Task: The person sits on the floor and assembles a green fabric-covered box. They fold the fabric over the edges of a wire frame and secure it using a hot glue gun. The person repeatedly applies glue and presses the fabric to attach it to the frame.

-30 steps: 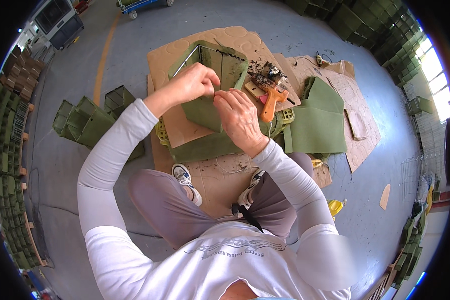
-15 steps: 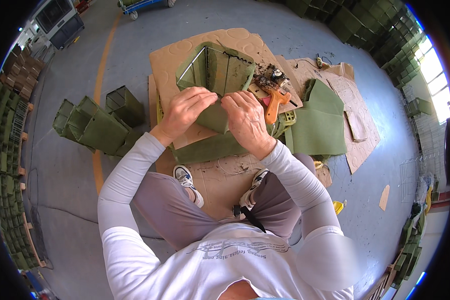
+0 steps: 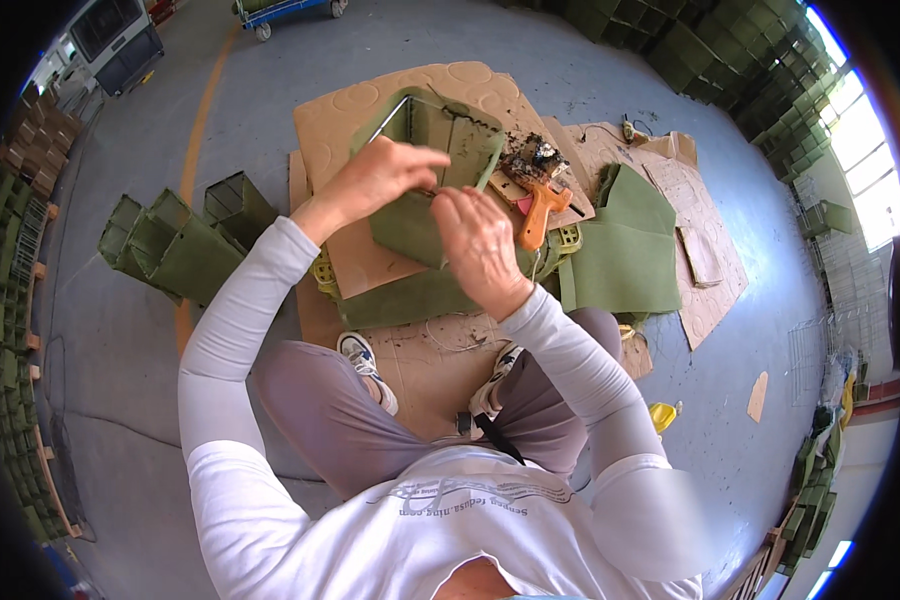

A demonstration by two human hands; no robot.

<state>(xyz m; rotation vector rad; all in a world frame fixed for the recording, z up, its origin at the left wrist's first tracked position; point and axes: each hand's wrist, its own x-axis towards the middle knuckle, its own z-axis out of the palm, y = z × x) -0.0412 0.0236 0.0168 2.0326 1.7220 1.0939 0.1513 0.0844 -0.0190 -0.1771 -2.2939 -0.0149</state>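
A green fabric box (image 3: 405, 228) with a thin metal wire frame stands on cardboard in front of me, its opening facing up and away. Over its near rim, my left hand (image 3: 375, 180) is raised with fingers stretched toward the right, slightly blurred. My right hand (image 3: 480, 240) is closed at the same rim, fingers bent together; whatever is between the fingertips is hidden. To the right of the box lies an orange glue gun (image 3: 538, 215), beside a dark, crusted lump of residue (image 3: 535, 155).
Flat cardboard (image 3: 345, 115) lies under the box. Green fabric (image 3: 625, 260) is spread at the right. Several finished-looking green boxes (image 3: 185, 250) stand on the floor at left. Stacks of green boxes (image 3: 705, 60) line the far right, and a blue cart (image 3: 290, 14) stands at the back.
My hands, fingertips close together before, have come apart. The left has lifted and opened its fingers; the right has shifted slightly down and left. The whole view has moved a little.
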